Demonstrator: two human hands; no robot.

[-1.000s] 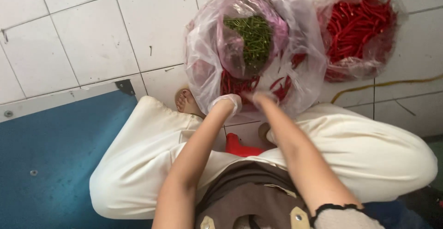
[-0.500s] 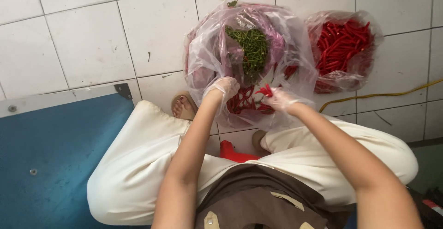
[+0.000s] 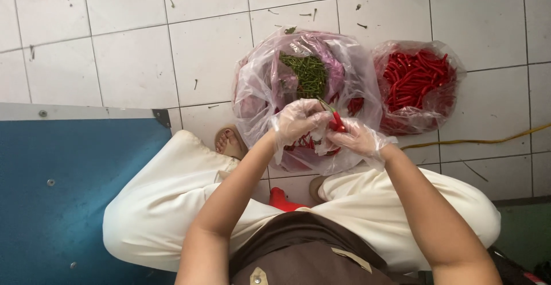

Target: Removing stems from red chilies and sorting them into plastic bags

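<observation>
- Left hand (image 3: 297, 122): in a thin clear plastic glove, held above the near edge of the large bag; fingers curled close together, tips pinched at the green stalk end of a red chilli (image 3: 336, 121).
- Right hand (image 3: 357, 138): likewise gloved, just right of the left and touching it at the fingertips; fingers bent inward and nearly closed, gripping the red body of the same chilli.
- Red chilli: single pod, held between both hands, stalk pointing far and left, over the large bag.
- Large clear plastic bag (image 3: 258, 90): on the white tiled floor (image 3: 132, 61), mouth open; holds a heap of green stalks (image 3: 310, 74) at the far side and loose red chillies (image 3: 307, 144) at the near side.
- Smaller clear bag (image 3: 414, 84): just right of the large one, filled with whole red chillies.
- Yellow cord (image 3: 476, 141): on the floor, far right.
- Blue panel (image 3: 63, 193): near left, beside the person's white-trousered knee (image 3: 155, 204).
- Bare foot (image 3: 228, 142): near the large bag's left edge.
</observation>
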